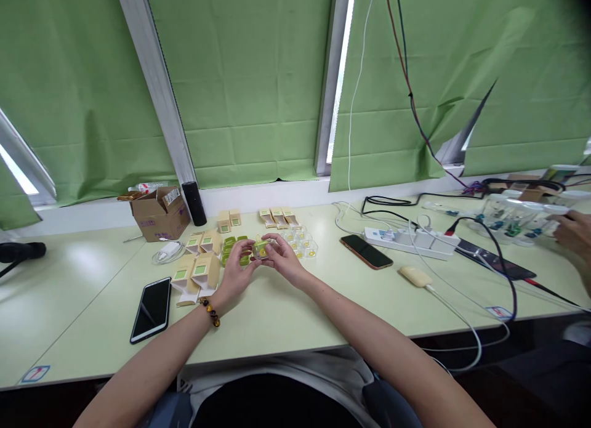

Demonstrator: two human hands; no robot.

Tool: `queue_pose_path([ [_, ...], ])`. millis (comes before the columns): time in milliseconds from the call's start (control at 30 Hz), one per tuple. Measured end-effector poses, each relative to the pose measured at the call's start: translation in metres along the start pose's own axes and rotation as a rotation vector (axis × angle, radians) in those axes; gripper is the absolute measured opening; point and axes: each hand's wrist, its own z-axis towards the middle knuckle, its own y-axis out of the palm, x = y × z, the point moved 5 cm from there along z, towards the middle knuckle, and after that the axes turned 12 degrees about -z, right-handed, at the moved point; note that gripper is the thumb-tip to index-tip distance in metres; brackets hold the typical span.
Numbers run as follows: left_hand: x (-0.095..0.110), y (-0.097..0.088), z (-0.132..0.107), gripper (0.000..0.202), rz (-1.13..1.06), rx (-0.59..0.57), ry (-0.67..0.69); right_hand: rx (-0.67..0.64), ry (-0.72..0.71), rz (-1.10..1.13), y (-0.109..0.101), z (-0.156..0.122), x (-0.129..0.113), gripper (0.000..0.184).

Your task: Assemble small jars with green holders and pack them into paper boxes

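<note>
My left hand (236,269) and my right hand (284,258) meet over the pale green table (286,311), both pinched on a small clear plastic case with a yellow-green item inside (261,249). Just behind lie several green pieces (231,243) and several clear cases with yellow contents (302,243). Small tan boxes with green labels (201,269) stand to the left, and more tan boxes (277,216) sit near the window sill. A bead bracelet (210,311) is on my left wrist.
A black phone (151,308) lies at the left, another phone (365,251) at the right. A cardboard box (160,214), a black cylinder (194,203), a white power strip (410,238) with cables and a cream mouse-like object (414,276) are there. Another person's hand (572,231) works at far right.
</note>
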Motion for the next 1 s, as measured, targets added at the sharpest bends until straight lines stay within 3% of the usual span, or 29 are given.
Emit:
queue_pose_path([
  [133, -0.004, 0.0, 0.0, 0.043, -0.059, -0.003, -0.024, -0.04, -0.027, -0.004, 0.0, -0.003, -0.002, 0.048],
  [533, -0.01, 0.001, 0.003, 0.046, -0.196, -0.016, -0.021, -0.002, -0.092, -0.109, -0.004, -0.002, -0.01, 0.048],
  [767, -0.011, -0.002, 0.002, 0.046, -0.17, 0.017, -0.019, -0.066, -0.147, -0.148, -0.004, -0.004, -0.01, 0.069],
  [1000, -0.005, -0.003, -0.001, 0.045, -0.034, 0.039, 0.049, -0.034, -0.141, -0.188, -0.001, -0.003, -0.008, 0.074],
])
